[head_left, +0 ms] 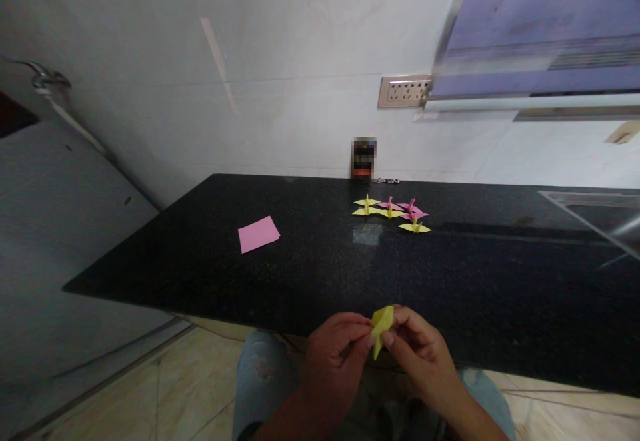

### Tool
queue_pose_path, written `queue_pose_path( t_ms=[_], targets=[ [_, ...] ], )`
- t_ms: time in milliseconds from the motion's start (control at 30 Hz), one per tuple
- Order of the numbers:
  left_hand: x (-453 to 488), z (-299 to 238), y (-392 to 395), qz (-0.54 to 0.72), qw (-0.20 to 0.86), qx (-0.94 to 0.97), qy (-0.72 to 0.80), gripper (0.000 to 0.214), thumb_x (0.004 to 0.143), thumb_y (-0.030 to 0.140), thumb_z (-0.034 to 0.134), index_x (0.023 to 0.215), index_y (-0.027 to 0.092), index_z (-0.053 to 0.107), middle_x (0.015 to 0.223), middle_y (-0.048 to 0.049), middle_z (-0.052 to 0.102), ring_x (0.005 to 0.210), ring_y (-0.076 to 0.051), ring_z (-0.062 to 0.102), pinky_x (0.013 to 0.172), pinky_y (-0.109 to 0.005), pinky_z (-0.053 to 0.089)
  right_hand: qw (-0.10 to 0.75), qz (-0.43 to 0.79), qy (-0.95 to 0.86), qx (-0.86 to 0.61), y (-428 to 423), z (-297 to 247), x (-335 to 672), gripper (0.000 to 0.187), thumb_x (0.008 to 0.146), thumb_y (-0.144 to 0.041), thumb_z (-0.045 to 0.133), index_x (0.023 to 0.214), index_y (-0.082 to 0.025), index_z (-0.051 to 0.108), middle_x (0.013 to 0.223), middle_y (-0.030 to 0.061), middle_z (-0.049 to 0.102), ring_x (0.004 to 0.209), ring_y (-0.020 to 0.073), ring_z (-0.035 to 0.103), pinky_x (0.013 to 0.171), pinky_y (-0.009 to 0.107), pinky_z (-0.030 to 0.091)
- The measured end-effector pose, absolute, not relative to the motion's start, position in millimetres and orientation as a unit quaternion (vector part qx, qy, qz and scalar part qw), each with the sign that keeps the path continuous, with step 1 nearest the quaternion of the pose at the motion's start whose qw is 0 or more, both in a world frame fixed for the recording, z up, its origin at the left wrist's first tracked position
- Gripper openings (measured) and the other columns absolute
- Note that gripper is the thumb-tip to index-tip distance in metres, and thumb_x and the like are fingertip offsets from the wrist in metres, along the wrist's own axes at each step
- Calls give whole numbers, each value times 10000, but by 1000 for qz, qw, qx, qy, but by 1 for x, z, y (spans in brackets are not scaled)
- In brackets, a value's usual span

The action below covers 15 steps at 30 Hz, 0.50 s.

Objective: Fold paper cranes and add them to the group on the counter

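A folded piece of yellow paper point(383, 321) is pinched between my two hands at the counter's front edge. My left hand point(337, 351) grips its left side with thumb and fingers. My right hand point(423, 347) has its thumb and fingers closed on the right side. The paper stands tilted, one pointed end downward; its exact folds are partly hidden by my fingertips. Farther back on the counter sit several folded paper cranes, such as a yellow crane point(415, 227) and a pink crane point(390, 205).
A pink paper stack point(259, 234) lies left on the black counter point(310, 274). Against the wall stands a blurred dark object point(363, 161). A wall socket point(405, 91) is above, a sink point(600, 211) at the right. My knees are under the counter edge.
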<state>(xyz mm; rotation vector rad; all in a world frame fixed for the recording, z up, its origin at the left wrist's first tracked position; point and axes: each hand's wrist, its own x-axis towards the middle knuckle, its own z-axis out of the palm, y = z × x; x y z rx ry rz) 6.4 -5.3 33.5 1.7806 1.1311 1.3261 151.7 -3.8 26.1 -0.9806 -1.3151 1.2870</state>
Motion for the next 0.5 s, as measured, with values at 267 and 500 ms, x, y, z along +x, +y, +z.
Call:
queue_pose_path(
  t_ms=[267,500],
  targets=[
    [10,26,-6,512,501,510,476,159,696,189,596,849,150,587,746,-34,620,685,-136,573,628,-241,465,495,542,-530,-424,-4,28,149,125,752,-304,551,735,-181,549,677,13,527,613,125,493,552,221,413],
    [9,37,3,447,612,497,423,154,698,227,597,788,108,635,706,-43,612,658,-130,540,618,-238,426,503,545,-502,-445,-3,25,146,135,728,-315,577,726,-183,550,637,-17,491,539,96,442,480,195,364]
  ],
)
